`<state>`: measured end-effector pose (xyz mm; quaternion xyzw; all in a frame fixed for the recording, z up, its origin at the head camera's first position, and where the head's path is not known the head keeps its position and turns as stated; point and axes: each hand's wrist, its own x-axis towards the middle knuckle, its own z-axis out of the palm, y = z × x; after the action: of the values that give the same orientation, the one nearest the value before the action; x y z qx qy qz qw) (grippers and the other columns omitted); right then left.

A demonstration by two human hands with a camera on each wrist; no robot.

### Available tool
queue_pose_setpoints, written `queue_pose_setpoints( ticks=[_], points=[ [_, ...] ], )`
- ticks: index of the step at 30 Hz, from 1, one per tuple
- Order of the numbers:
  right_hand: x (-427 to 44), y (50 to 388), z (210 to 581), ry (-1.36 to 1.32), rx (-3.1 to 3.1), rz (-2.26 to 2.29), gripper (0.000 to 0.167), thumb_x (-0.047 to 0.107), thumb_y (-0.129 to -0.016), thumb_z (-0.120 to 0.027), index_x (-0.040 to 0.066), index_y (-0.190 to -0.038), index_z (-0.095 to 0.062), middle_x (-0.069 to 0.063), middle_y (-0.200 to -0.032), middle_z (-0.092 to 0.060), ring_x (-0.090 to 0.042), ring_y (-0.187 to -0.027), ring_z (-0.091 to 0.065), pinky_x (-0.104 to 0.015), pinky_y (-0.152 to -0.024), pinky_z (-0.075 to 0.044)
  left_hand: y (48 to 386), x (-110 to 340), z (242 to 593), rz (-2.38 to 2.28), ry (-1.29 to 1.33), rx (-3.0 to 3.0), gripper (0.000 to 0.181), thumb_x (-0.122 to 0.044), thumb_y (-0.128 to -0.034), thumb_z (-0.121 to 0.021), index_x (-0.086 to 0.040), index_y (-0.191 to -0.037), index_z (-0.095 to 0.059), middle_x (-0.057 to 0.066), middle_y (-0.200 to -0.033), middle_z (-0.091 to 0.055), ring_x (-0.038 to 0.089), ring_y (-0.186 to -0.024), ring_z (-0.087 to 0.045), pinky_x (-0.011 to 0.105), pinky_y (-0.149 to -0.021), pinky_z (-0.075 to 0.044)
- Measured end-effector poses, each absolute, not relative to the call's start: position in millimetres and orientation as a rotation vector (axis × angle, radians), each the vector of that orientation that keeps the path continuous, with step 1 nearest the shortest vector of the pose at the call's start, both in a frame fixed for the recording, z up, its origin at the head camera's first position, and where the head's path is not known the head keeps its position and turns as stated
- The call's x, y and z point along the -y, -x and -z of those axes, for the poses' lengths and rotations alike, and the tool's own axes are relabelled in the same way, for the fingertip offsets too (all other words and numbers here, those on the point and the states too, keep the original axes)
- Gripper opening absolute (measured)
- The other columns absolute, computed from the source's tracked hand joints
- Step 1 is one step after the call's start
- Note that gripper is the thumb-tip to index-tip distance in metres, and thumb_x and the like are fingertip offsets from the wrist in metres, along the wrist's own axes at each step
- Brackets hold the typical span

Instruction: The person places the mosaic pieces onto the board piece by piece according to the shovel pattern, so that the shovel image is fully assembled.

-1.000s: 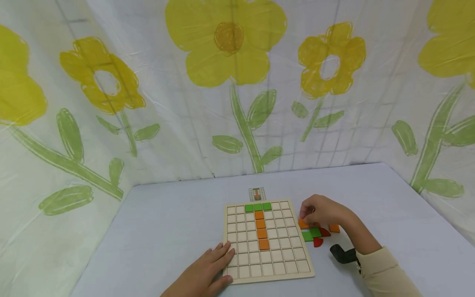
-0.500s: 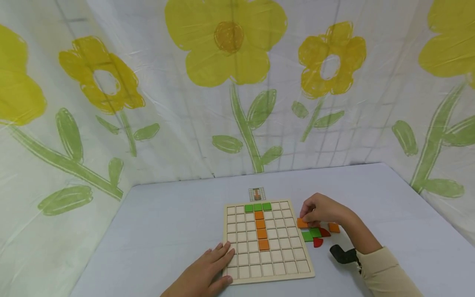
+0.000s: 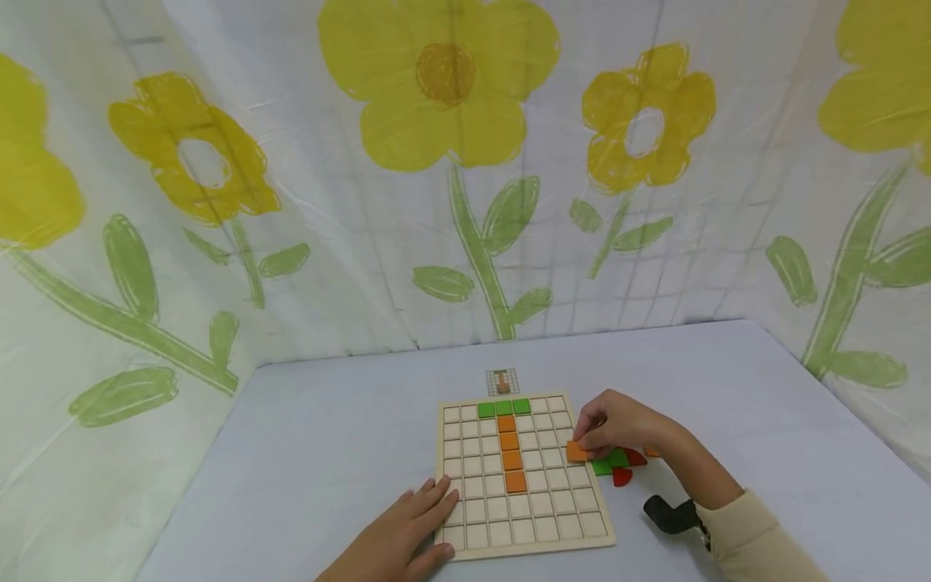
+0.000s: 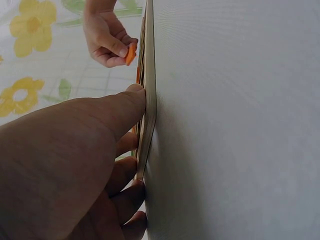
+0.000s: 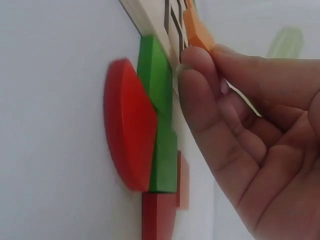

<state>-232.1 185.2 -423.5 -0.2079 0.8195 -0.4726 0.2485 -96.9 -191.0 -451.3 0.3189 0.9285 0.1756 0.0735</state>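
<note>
Fingers pinch a flat, square orange tile.

Soft, diffuse light with faint shadows

my right hand moved in toward the board, the orange square I pinch now over its right side instead of beside it, the loose orange piece right of it now mostly behind my wrist

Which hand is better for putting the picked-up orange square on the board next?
The right hand, I'd say: it pinches the orange square near the right edge of the board. The left hand rests at the opposite edge with no piece, so it seems better placed for steadying.
</note>
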Motion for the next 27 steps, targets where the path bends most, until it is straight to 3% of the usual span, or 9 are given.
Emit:
queue_pose_setpoints(
  ticks=[27],
  points=[
    [-114.4, 219.5, 423.0, 0.762, -2.176, 1.231, 0.008, -0.004, -0.087, -0.072, 0.003, -0.083, -0.076, -0.006, -0.073, -0.072, -0.025, -0.064, -0.071, -0.034, -0.06, -0.06, 96.4, 190.9, 450.0, -0.537, -0.937, -2.782, 0.068, -0.055, -0.1038, -0.044, -0.008, -0.153, -0.042, 0.011, -0.158, -0.037, 0.033, -0.144, -0.034, 0.054, -0.111, -0.035]
  ],
)
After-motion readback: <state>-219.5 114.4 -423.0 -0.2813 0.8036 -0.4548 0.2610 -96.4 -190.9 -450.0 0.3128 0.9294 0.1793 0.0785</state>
